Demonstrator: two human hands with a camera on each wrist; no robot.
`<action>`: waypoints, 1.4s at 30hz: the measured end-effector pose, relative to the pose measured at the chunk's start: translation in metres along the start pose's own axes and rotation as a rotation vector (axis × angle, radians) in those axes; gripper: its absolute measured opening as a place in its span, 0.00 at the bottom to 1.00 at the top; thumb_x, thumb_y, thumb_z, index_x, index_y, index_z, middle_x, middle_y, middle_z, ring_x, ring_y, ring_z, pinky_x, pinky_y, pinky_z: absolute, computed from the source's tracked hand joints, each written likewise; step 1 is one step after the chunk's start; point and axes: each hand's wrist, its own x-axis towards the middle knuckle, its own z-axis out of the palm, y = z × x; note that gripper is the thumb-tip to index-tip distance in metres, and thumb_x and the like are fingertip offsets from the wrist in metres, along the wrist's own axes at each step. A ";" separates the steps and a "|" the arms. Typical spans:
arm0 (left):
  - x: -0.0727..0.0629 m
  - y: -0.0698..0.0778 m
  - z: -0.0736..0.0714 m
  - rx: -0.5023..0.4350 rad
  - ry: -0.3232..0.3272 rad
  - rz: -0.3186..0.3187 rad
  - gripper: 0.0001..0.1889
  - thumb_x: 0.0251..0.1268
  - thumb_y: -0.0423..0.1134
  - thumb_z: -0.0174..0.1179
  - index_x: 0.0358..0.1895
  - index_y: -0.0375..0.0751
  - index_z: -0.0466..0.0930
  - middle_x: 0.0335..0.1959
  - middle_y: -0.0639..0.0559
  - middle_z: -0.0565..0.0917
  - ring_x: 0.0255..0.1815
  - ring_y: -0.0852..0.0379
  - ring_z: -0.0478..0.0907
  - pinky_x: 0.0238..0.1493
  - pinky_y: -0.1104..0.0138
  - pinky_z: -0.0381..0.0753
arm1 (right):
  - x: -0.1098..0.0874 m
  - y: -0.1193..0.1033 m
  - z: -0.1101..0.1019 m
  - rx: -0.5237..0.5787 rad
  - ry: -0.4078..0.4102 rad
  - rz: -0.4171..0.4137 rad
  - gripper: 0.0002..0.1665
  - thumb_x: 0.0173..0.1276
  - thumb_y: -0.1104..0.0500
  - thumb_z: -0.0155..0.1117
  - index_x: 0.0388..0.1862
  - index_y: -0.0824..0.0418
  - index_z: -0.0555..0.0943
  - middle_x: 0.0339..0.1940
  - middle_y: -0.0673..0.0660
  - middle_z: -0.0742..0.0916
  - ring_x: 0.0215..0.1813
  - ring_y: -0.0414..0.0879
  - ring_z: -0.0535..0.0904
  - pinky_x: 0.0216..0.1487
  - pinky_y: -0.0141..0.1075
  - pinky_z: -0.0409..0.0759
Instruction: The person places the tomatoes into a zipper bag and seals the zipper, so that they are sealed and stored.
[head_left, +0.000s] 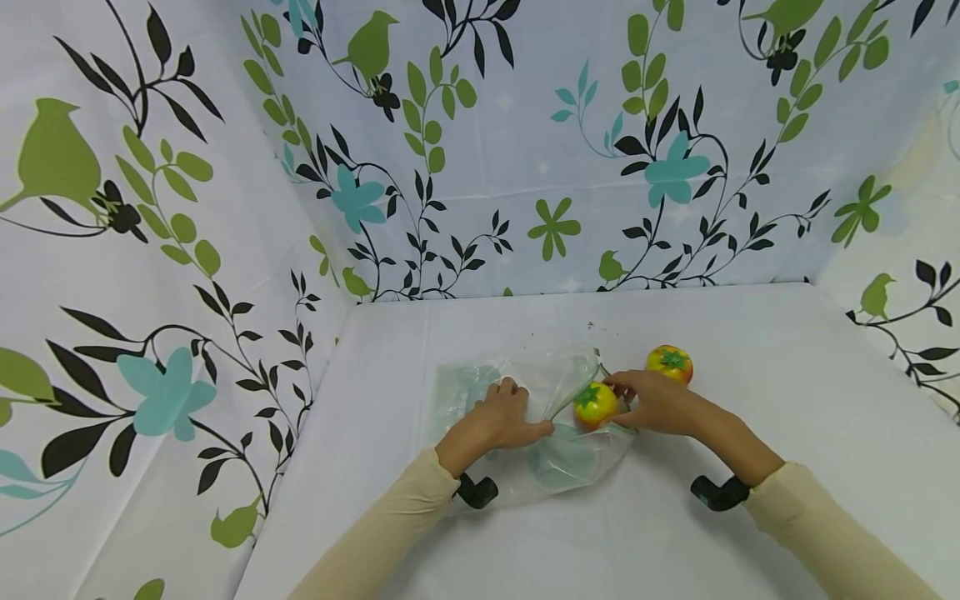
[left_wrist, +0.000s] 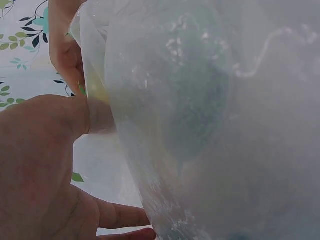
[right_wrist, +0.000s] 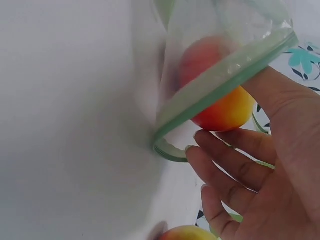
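Note:
A clear zip bag (head_left: 517,475) with a green zip strip (right_wrist: 220,89) lies on the white table, its mouth to the right. My left hand (head_left: 501,417) holds the mouth's edge; in the left wrist view its thumb (left_wrist: 95,117) passes behind the plastic. At the mouth my right hand (head_left: 651,402) grips a yellow-and-red tomato (head_left: 595,405) with a green leafy top, partly inside the bag. Fingertips touch its underside in the right wrist view, the thumb partly hidden by the strip. Blurry teal shapes (left_wrist: 197,105) show through the plastic; I cannot tell what they are.
A second tomato (head_left: 671,363) rests on the table (head_left: 750,350) just beyond my right hand. Cloth printed with leaves and birds (head_left: 450,167) rises along the back and sides. Dark wrist cameras (head_left: 720,493) hang below both wrists.

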 end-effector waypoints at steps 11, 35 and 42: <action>0.000 0.001 0.001 0.005 0.005 -0.005 0.42 0.68 0.69 0.56 0.69 0.35 0.75 0.70 0.40 0.70 0.65 0.44 0.69 0.64 0.43 0.76 | 0.005 -0.001 0.015 0.022 0.076 -0.092 0.43 0.66 0.45 0.79 0.70 0.68 0.77 0.38 0.51 0.87 0.38 0.42 0.79 0.41 0.29 0.82; 0.002 0.000 0.002 0.030 0.006 -0.014 0.44 0.67 0.70 0.55 0.71 0.35 0.74 0.73 0.42 0.69 0.69 0.44 0.69 0.64 0.43 0.77 | 0.005 -0.006 0.026 0.137 0.150 -0.074 0.27 0.69 0.54 0.77 0.56 0.64 0.74 0.49 0.60 0.90 0.42 0.46 0.85 0.46 0.37 0.87; 0.001 0.000 0.003 0.024 0.000 -0.012 0.43 0.68 0.70 0.55 0.71 0.35 0.74 0.72 0.41 0.69 0.68 0.44 0.69 0.65 0.43 0.76 | 0.007 -0.008 0.029 0.152 0.151 -0.039 0.15 0.68 0.54 0.78 0.44 0.57 0.81 0.44 0.53 0.90 0.43 0.45 0.86 0.44 0.34 0.87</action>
